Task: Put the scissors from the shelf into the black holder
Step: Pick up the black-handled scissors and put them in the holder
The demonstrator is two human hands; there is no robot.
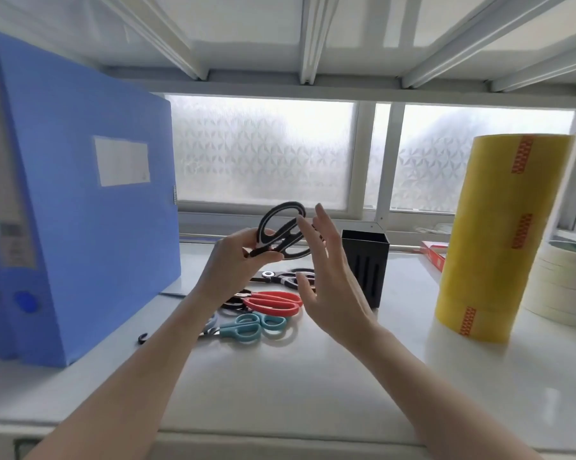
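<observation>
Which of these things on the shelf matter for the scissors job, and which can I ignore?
Job: black scissors held in left hand; open right hand; red scissors, teal scissors, another black pair lying on the shelf; black holder.

Ignore: blue folders, yellow tape rolls, white tape rolls.

I'm looking through the single head camera, sitting close at the shelf's (280,386) front edge and facing forward, slightly down, toward the frosted window (263,154) behind its back edge. The wide lens is also taking in the shelf's underside overhead.
</observation>
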